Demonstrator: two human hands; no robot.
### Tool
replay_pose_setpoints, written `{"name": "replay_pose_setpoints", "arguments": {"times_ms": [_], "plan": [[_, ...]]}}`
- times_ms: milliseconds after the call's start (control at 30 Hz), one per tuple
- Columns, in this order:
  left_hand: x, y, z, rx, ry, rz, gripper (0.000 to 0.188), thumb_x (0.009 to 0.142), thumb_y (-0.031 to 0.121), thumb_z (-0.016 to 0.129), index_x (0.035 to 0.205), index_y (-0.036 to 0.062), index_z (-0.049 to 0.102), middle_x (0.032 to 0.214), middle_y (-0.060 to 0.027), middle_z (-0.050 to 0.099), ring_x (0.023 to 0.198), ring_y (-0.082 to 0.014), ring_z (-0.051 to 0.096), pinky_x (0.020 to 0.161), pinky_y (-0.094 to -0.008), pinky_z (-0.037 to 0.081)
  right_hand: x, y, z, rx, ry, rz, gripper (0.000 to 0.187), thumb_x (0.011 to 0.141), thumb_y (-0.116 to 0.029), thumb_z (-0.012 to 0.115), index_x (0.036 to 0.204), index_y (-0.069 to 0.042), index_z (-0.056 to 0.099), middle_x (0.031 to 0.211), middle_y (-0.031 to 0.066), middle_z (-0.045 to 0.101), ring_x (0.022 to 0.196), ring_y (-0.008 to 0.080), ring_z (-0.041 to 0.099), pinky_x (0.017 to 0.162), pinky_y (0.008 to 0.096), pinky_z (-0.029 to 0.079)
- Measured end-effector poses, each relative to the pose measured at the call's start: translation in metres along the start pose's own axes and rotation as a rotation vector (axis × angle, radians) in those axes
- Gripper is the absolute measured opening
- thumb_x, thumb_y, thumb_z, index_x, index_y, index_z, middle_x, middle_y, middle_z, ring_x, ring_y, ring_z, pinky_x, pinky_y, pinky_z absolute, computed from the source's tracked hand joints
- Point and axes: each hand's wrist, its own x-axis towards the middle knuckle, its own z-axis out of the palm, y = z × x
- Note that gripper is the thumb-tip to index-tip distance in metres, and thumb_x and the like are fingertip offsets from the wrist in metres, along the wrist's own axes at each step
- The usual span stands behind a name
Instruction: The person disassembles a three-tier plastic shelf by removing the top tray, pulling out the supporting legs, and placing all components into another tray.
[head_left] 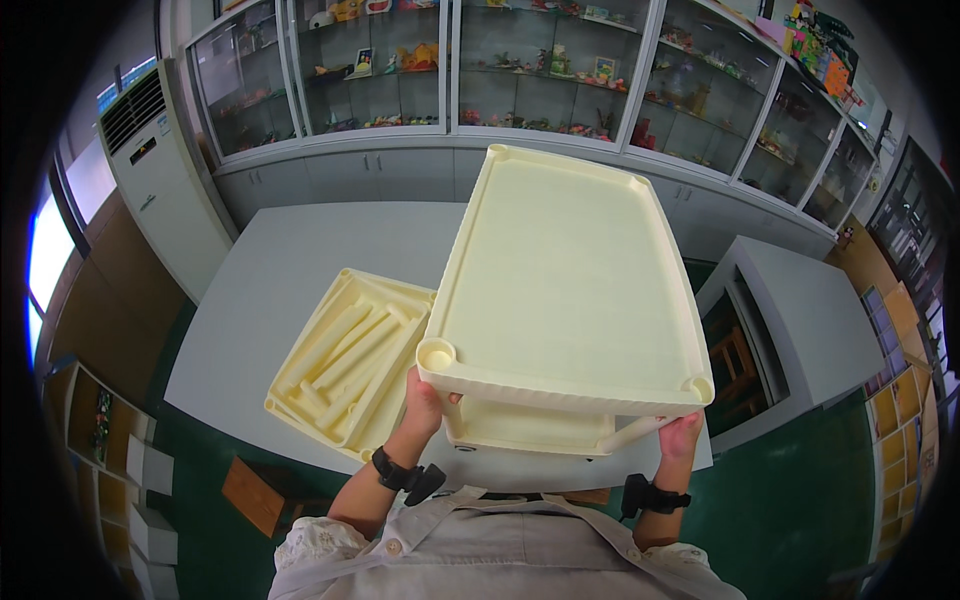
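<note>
A large cream plastic shelf tray (pixel 570 270) with a raised rim and round corner sockets is held up in front of me, over the table. My left hand (pixel 425 402) grips its near left corner from below, the fingers curling underneath. At the near right corner, my right hand (pixel 682 434) is closed under the rim, beside a cream tube (pixel 638 431) that slants beneath it. A second cream tray (pixel 530 425) shows partly below the raised one; the rest of it is hidden. To the left, another cream tray (pixel 285 405) lies on the table with several loose cream tubes (pixel 350 350) inside.
The grey table (pixel 240 300) spreads beneath the trays. A wooden stool (pixel 255 495) stands at its near left, and a grey desk (pixel 810 310) at the right. Glass display cabinets (pixel 545 90) line the back, with a tall white air conditioner (pixel 165 190) at the left.
</note>
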Motion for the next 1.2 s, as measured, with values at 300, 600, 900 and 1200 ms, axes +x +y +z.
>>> {"name": "replay_pose_setpoints", "arguments": {"times_ms": [300, 600, 900, 1200], "plan": [[-0.001, 0.002, -0.007, -0.121, -0.009, -0.089, 0.074, 0.074, 0.075, 0.042, 0.087, 0.0027, 0.051, 0.060, -0.0004, 0.049, 0.050, -0.0074, 0.043, 0.046, -0.0211, 0.033, 0.001, 0.005, 0.016, -0.083, 0.098, -0.113, 0.080, 0.070, -0.061, 0.062, 0.119, -0.002, 0.041, 0.095, 0.0067, 0.057, 0.064, 0.0118, 0.054, 0.052, 0.0235, 0.041], [0.001, 0.005, -0.017, -0.260, -0.147, -0.169, 0.068, 0.082, 0.066, 0.039, 0.106, 0.0041, 0.051, 0.066, -0.0035, 0.052, 0.053, -0.0106, 0.043, 0.052, -0.0240, 0.034, 0.001, 0.005, 0.033, -0.204, 0.218, -0.191, 0.073, 0.076, -0.065, 0.052, 0.101, 0.004, 0.051, 0.070, 0.0091, 0.057, 0.053, 0.0138, 0.052, 0.048, 0.0249, 0.041], [0.008, 0.004, -0.022, -0.294, -0.409, -0.130, 0.069, 0.083, 0.066, 0.039, 0.116, 0.0057, 0.048, 0.084, -0.0070, 0.058, 0.065, -0.0155, 0.052, 0.060, -0.0290, 0.042, 0.000, -0.002, 0.029, -0.067, 0.197, -0.109, 0.055, 0.094, -0.051, 0.027, 0.114, -0.003, 0.043, 0.060, 0.0057, 0.046, 0.047, 0.0137, 0.043, 0.047, 0.0268, 0.037], [0.091, 0.054, -0.011, -0.825, -0.202, -0.756, 0.058, 0.088, 0.042, 0.050, 0.117, -0.0074, 0.045, 0.106, -0.0168, 0.059, 0.096, -0.0255, 0.061, 0.084, -0.0406, 0.050, 0.004, -0.022, 0.044, -0.074, 0.147, -0.129, 0.051, 0.096, -0.043, 0.025, 0.079, -0.001, 0.048, 0.050, 0.0081, 0.045, 0.040, 0.0176, 0.041, 0.040, 0.0292, 0.037]]}}
